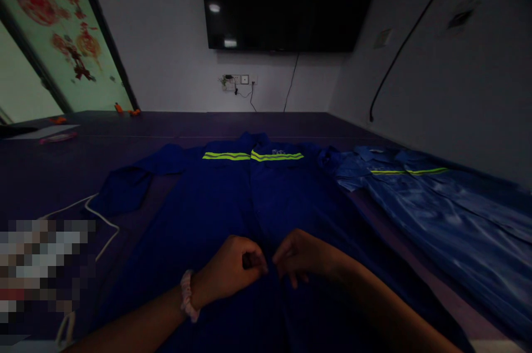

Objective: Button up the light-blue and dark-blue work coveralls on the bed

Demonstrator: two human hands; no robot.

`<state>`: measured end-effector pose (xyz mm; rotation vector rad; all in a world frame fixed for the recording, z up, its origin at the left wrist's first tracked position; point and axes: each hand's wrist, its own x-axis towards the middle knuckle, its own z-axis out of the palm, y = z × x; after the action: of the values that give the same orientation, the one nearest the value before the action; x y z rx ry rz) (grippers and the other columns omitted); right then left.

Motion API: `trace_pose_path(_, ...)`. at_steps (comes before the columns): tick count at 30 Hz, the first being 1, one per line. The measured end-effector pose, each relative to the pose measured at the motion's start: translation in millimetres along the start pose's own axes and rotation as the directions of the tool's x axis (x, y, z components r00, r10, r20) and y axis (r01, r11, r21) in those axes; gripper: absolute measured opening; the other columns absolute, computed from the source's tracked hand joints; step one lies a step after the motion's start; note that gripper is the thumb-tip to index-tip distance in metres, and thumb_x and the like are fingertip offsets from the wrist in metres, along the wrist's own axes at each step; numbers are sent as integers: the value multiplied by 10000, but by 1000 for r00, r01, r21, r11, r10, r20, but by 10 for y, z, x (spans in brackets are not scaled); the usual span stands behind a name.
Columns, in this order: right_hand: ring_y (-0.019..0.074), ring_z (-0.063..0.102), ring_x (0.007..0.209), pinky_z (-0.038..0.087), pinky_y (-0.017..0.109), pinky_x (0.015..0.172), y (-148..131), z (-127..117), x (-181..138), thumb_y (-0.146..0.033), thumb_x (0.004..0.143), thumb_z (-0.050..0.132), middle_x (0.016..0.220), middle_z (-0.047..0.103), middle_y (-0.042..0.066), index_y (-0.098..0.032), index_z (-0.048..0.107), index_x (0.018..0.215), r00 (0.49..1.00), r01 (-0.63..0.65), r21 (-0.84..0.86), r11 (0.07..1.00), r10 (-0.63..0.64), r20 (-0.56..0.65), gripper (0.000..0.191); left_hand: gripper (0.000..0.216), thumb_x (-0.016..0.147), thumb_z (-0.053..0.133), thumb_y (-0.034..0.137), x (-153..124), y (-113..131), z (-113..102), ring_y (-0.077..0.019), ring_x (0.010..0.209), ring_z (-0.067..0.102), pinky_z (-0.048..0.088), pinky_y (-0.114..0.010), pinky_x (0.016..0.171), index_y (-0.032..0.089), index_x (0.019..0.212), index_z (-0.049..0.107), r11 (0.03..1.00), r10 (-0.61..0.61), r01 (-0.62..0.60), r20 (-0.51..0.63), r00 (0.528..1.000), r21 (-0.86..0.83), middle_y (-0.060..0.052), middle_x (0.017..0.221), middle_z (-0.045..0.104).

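A dark blue work jacket (220, 198) with yellow-green reflective stripes across the chest lies front up, its collar pointing away from me. My left hand (236, 264), with a pale scrunchie (189, 295) at its wrist, has thumb and fingers pinched at the left side of the front opening. Just across from it my right hand (301, 256) is closed in a pinch at the opening's right side, a few fingers hanging lower. A narrow gap separates the fingertips. Dim light obscures how much cloth is between them.
A second, lighter blue work garment (440, 203) with a reflective stripe lies to the right. A white cord (110, 225) curls at the left beside a pixelated patch. Orange objects (127, 111) sit by the glass door, and a TV (291, 4) hangs ahead.
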<state>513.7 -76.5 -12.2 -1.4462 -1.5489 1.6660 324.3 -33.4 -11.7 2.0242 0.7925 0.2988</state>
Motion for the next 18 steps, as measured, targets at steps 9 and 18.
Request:
trace_pose_path(9,69,512,400,386,149,375,49,97,38,-159,621,543,566,636,4,-114,629,685,988,71,-173,982,-93,-122,116,82,711,565,175,2,-10,16,-96,649,550,411,-206,589,144,705,641,998,47,-44,-51,998,42,-7,740,629)
trace_pose_path(18,100,564,499,368,157,441,58,147,23,-110,587,545,548,612,-2,-124,640,636,932,198,-424,884,-304,-197,108,126,704,536,142,-6,-27,20,-114,666,584,432,-217,607,136,742,655,997,61,-59,-50,997,51,-25,756,667)
